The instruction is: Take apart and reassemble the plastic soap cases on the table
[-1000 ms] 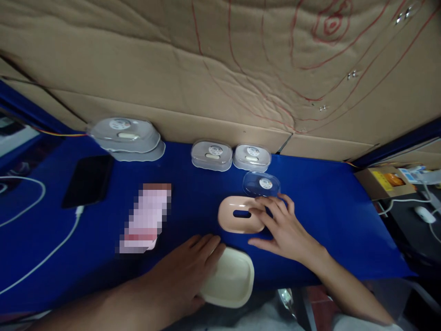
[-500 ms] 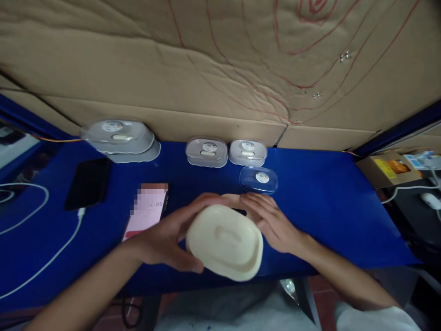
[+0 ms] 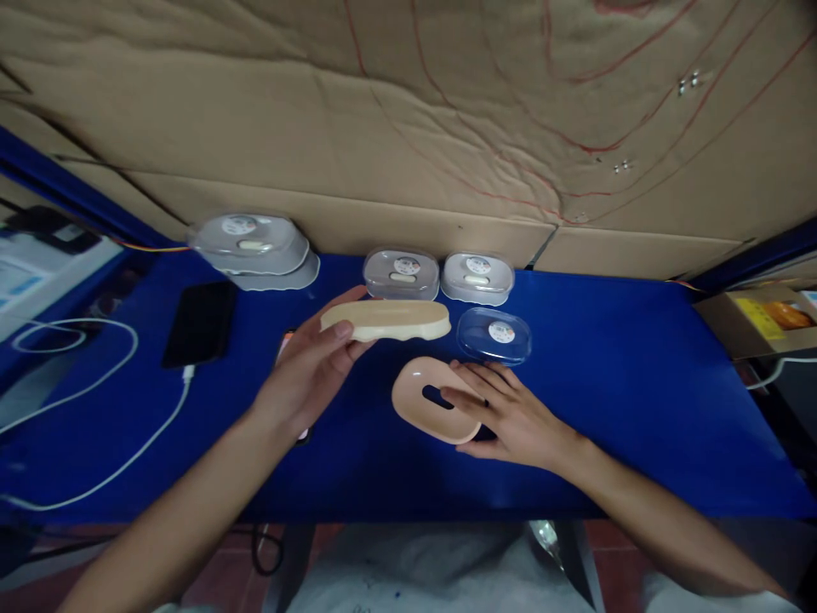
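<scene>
My left hand grips the left end of a cream oval tray, raised and seen nearly edge-on. To its lower right, a peach oval piece with a slot in its middle is on the blue table. My right hand holds this piece by its right side, fingers over the rim and one finger by the slot. A clear oval lid with a round sticker lies just behind my right hand.
Two lidded grey boxes stand at the cardboard wall, with a stack of them farther left. A black phone with a white cable lies left. Another phone is partly under my left hand. A carton stands right.
My left hand has lifted the cream tray up and left, turning it edge-on. The peach piece, mostly hidden before, now shows under my right hand. The view has shifted slightly.
</scene>
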Demonstrator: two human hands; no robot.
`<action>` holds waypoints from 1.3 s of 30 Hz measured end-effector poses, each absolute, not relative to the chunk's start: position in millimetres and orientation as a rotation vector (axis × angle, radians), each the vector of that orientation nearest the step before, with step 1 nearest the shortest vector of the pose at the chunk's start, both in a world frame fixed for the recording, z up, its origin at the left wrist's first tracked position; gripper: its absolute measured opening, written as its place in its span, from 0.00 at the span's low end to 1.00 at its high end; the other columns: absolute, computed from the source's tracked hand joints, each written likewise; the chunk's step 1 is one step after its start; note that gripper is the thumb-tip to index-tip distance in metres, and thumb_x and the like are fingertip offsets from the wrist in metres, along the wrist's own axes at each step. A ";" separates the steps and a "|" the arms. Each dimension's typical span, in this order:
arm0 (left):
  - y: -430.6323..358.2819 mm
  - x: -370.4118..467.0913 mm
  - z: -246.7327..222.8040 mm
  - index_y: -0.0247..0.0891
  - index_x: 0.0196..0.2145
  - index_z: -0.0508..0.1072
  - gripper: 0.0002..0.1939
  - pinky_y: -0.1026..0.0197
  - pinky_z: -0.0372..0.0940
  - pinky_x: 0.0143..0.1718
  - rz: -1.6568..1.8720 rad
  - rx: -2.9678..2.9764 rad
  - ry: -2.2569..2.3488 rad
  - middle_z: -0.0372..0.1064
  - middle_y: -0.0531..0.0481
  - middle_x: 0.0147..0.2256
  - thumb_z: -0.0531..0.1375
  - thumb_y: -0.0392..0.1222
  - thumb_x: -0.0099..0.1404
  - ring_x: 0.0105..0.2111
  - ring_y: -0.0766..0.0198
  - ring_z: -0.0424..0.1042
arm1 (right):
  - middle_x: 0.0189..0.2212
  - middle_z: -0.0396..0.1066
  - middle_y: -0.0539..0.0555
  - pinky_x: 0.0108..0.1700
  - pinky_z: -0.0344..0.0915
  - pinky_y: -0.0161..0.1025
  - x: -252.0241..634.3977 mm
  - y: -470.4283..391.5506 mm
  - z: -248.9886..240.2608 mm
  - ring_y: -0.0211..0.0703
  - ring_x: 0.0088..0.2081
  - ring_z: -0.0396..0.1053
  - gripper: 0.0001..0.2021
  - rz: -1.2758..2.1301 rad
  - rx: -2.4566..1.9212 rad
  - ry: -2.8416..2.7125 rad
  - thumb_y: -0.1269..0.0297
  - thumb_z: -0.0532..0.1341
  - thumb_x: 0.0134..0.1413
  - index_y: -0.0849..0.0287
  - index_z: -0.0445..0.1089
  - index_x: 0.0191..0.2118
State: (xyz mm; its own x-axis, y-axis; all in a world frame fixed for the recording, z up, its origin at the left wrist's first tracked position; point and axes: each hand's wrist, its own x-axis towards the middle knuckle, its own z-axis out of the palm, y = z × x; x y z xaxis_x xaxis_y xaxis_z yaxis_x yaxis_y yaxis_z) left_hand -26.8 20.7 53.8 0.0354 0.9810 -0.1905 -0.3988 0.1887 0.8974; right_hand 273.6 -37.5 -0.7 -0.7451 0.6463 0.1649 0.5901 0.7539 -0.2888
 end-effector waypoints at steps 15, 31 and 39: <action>-15.8 -4.0 31.6 0.43 0.63 0.73 0.44 0.38 0.67 0.63 0.690 0.859 0.757 0.75 0.38 0.61 0.80 0.51 0.51 0.64 0.35 0.71 | 0.71 0.63 0.63 0.69 0.66 0.59 282.4 -35.9 4.6 0.61 0.71 0.62 0.27 0.847 -0.889 -2.109 0.48 0.59 0.72 0.52 0.65 0.70; -13.6 0.2 30.1 0.42 0.65 0.68 0.47 0.44 0.66 0.64 0.851 0.923 0.852 0.72 0.40 0.63 0.79 0.54 0.52 0.65 0.39 0.68 | 0.76 0.51 0.64 0.74 0.58 0.61 277.7 -40.1 8.0 0.59 0.76 0.51 0.37 0.760 -0.803 -2.428 0.53 0.60 0.72 0.51 0.45 0.78; -12.3 1.5 15.3 0.43 0.59 0.70 0.37 0.49 0.70 0.55 0.930 0.990 0.893 0.71 0.40 0.59 0.75 0.59 0.58 0.58 0.43 0.72 | 0.76 0.53 0.66 0.71 0.60 0.66 263.7 -46.5 -1.2 0.64 0.76 0.51 0.46 0.601 -0.936 -2.488 0.44 0.64 0.67 0.51 0.40 0.79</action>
State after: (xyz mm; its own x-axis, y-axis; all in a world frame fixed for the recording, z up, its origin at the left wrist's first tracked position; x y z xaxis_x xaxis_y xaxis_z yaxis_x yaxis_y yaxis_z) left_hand 1.5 -12.3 15.3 0.3364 0.9241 -0.1812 -0.2188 0.2638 0.9394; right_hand 263.7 -46.5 -1.2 -0.6889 0.6895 0.2238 0.5113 0.6810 -0.5242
